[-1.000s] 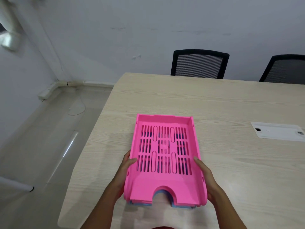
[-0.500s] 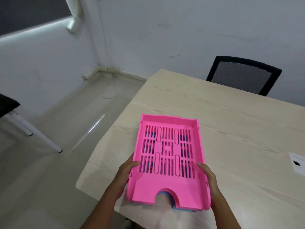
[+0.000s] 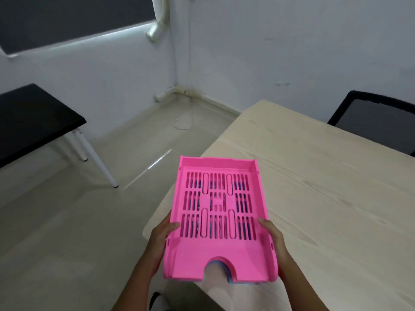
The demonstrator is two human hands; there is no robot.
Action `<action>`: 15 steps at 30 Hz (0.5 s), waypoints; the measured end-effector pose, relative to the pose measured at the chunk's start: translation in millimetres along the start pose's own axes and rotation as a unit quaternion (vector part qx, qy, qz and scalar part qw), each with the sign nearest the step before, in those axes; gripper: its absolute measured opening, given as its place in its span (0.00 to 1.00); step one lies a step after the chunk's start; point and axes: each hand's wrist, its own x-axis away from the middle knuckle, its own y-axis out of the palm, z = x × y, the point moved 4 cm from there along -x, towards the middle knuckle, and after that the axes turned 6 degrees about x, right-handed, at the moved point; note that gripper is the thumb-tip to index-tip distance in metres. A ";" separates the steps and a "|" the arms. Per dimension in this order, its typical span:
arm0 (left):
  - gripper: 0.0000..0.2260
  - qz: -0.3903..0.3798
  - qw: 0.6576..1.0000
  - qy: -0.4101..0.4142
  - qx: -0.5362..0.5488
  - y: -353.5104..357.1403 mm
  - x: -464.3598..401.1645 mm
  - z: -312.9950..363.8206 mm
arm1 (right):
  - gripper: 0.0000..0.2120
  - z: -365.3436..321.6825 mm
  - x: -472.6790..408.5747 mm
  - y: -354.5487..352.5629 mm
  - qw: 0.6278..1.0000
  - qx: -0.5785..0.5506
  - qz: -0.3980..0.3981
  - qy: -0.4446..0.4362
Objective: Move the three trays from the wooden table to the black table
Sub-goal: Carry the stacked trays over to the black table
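A pink slotted tray tops a nested stack; a blue tray edge shows beneath it at the front, and the rest of the stack is hidden. My left hand grips the stack's left side and my right hand grips its right side. The stack hangs over the left corner of the wooden table, partly above the floor. The black table stands at the far left on white legs.
A black mesh chair stands behind the wooden table at the right. Pale floor lies between the two tables. The room's corner, with a cable on the floor, is straight ahead.
The view has swung left, bringing the black table into sight. The stack in both hands has moved from over the wooden tabletop to its left corner.
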 end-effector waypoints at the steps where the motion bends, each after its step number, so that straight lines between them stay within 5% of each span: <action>1: 0.35 0.010 1.000 0.007 0.007 -10.1 0.3 4.3 | 0.44 -1.6 -4.9 13.3 1.000 0.007 -0.023 0.004; 7: 0.33 0.054 0.997 0.049 0.035 -78.3 1.1 31.6 | 0.50 -9.7 -41.2 96.3 0.994 0.014 -0.104 0.019; 15: 0.22 0.144 0.982 0.081 0.095 -200.6 28.9 68.9 | 0.44 -1.8 -103.1 233.9 0.985 0.083 -0.148 0.012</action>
